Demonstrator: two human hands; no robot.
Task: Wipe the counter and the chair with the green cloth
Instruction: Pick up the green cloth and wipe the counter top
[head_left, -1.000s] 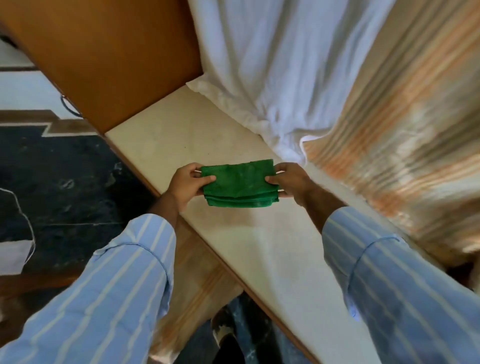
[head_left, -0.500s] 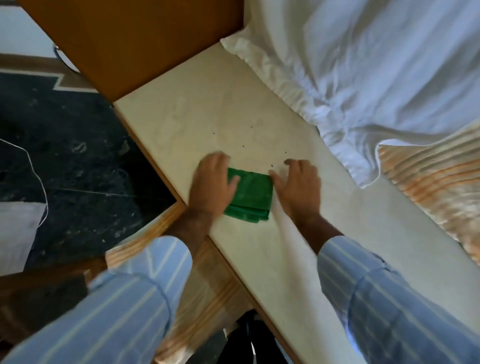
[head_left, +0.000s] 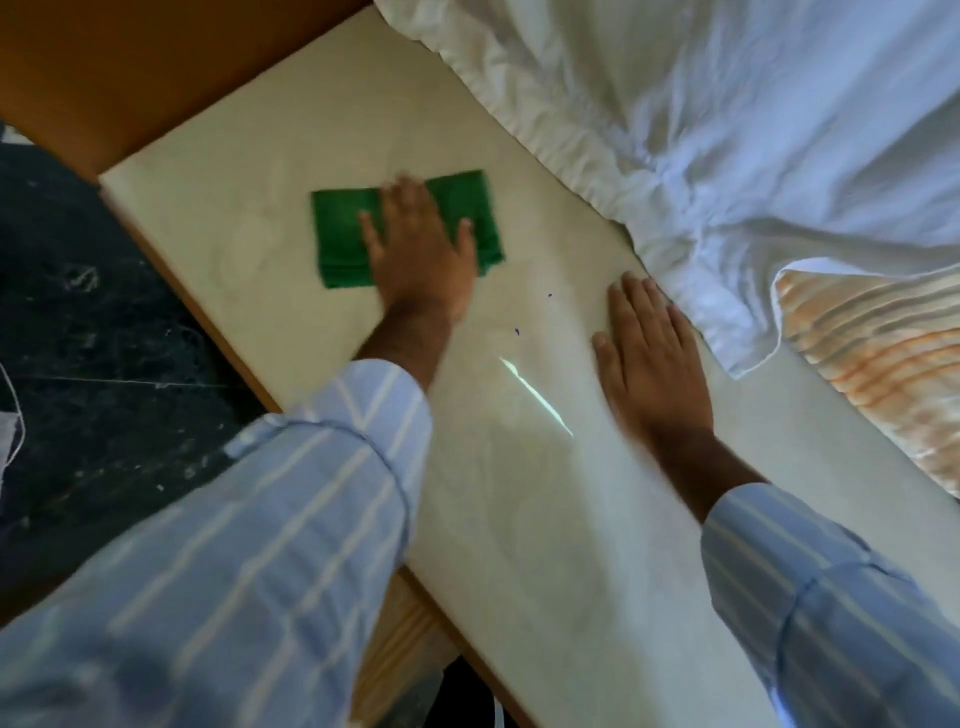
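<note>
The green cloth (head_left: 405, 228) (folded) was pressed flat on the counter (head_left: 519, 493) near its far left corner by the left hand (head_left: 421, 254), fingers spread. The right hand (head_left: 649, 364) was laid open and empty at the counter's right edge, beside a white sheet (head_left: 727, 130).

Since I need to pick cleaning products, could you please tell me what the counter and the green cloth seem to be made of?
The counter looks like polished cream stone or laminate: smooth, faintly mottled, with a bright glare streak; which one I cannot tell. The green cloth, pressed flat under the left hand, looks like soft woven fabric, possibly microfibre: matte, folded in layers.
</note>
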